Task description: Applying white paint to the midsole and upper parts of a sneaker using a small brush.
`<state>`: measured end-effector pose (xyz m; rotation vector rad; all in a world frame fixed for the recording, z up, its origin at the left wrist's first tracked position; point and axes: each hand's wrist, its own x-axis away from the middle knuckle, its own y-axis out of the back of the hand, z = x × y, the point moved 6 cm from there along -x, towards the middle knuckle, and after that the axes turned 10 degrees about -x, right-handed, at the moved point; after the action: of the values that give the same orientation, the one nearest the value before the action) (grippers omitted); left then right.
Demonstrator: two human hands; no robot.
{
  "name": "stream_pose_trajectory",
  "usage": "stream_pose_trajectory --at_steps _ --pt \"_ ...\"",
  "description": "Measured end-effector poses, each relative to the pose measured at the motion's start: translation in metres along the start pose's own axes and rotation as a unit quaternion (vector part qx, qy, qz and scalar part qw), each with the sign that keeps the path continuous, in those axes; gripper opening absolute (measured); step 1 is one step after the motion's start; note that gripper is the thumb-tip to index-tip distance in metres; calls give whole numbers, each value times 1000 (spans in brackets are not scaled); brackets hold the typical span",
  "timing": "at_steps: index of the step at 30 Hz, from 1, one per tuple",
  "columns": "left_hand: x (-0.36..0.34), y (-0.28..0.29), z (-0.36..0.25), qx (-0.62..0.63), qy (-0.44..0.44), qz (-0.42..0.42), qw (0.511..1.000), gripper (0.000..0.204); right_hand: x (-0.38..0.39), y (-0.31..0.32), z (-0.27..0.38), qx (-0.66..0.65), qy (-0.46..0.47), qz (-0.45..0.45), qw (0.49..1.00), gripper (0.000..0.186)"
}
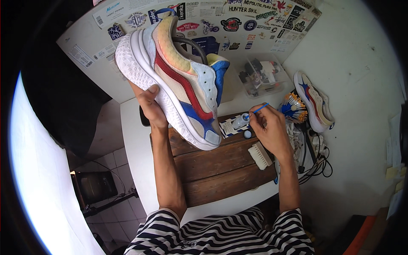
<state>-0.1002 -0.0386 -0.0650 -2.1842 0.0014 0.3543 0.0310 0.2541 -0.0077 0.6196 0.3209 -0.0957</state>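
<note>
Gripping multicoloured sneaker [173,87], left hand [151,106] | red stripe [183,83], blue panels [196,115], white textured sole [138,70] | right hand [273,127] pinching blue stick [261,108]

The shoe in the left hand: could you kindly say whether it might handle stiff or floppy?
The shoe probably feels firm underneath, given its thick white sole. Its mesh-looking side may give when squeezed, and the unlaced blue tongue could flop.

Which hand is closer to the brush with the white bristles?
Right. The right hand, holding a thin blue stick, is close by, just past the bristle brush. The left hand is farther off to the left, holding up the shoe.
</note>
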Motion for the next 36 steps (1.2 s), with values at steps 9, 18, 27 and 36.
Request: stream_pose_trajectory --at_steps 9,18,27,36 --pt "7 -23 -8 -175 -39 -62 982 52 12 20 19 14 61 -42 997 11" --pt "0 -7 -7 -132 -39 -102 985 57 16 26 24 3 79 -56 995 14" --pt "1 -12 -9 -149 -44 -95 983 60 20 31 28 18 99 -65 993 14" --pt "5 -27 -12 -136 -32 -71 988 38 26 39 35 29 124 -94 987 17"
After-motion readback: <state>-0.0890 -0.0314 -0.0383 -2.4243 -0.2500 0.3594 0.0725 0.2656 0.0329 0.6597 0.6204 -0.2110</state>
